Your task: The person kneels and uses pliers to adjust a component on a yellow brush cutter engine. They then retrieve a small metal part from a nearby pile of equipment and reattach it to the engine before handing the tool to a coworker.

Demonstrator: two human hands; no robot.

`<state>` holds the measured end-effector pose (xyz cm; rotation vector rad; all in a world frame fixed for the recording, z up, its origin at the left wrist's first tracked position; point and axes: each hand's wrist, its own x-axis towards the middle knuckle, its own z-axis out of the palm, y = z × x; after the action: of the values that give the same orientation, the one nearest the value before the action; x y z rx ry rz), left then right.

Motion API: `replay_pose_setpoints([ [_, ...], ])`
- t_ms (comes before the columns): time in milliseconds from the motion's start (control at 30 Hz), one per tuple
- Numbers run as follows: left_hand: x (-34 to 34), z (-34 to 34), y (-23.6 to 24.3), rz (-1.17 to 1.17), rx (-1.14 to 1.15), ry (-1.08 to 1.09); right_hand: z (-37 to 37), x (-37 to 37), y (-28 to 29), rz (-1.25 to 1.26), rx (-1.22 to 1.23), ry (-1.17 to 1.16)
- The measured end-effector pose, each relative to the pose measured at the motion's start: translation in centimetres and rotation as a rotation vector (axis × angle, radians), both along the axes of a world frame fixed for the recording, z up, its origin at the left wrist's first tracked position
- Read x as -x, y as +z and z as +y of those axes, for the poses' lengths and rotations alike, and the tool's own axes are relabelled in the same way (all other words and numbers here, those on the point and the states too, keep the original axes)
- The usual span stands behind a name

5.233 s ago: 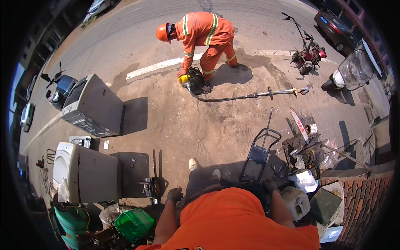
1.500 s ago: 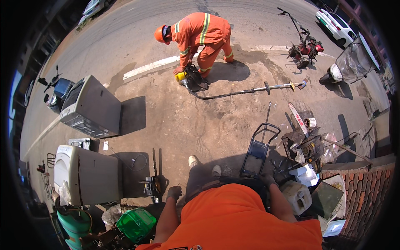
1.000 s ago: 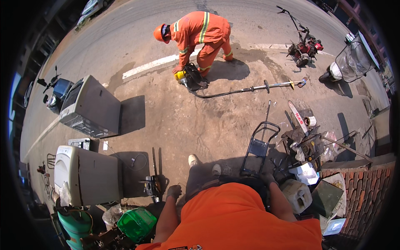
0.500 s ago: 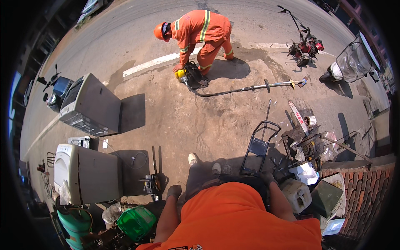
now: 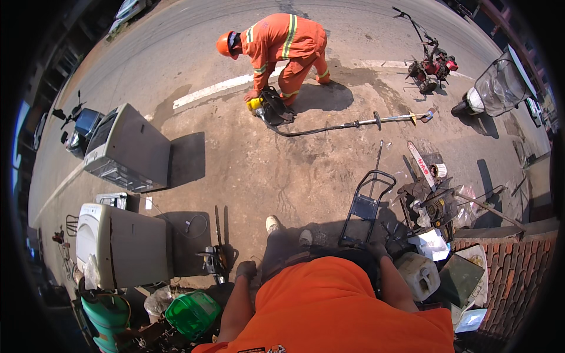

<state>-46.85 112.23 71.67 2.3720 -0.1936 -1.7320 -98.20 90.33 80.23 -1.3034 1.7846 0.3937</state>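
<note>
My left hand, in a dark glove, hangs beside my hip with its fingers curled; whatever is inside them, if anything, is hidden. Nearest to it a chainsaw stands on the ground, its bar pointing away from me. My right hand, also gloved, is low at my other side, close to a black metal frame; its fingers are mostly hidden. Ahead, a co-worker in orange bends over a backpack brush cutter with a yellow engine part and a long shaft lying to the right, a hand on the engine.
Two white washing machines stand at left. A green basket lies near left. At right are a second chainsaw, a whitish jerrycan and a brick wall. A small tiller and a motor scooter stand farther off.
</note>
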Motion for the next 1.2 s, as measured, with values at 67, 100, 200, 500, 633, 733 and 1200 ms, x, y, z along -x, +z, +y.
replay_pose_setpoints([
  [67, 0.3, -0.7, 0.7, 0.019, 0.001, 0.033, 0.0, 0.3, -0.3, 0.001, 0.0, 0.004],
  [100, 0.6, -1.3, 1.5, 0.034, 0.002, 0.051, 0.2, 0.7, -0.8, 0.003, 0.004, 0.008],
  [200, 0.4, -1.1, 1.6, 0.04, 0.008, 0.086, 0.0, 0.1, -0.4, 0.007, -0.014, 0.003],
  [500, 1.0, -1.3, 2.7, 0.017, -0.006, 0.134, 0.6, 1.1, -2.3, 0.017, 0.019, 0.038],
  [633, 1.1, -1.3, 3.0, 0.013, -0.007, 0.122, 0.2, 0.5, -0.9, 0.019, -0.002, 0.049],
  [733, 1.0, -1.8, 3.0, 0.057, -0.008, 0.038, 0.2, 1.3, -1.7, 0.023, 0.002, 0.07],
  [1200, 0.7, -1.7, 2.7, 0.032, -0.012, 0.093, -0.2, 0.2, -0.7, -0.009, -0.013, 0.066],
])
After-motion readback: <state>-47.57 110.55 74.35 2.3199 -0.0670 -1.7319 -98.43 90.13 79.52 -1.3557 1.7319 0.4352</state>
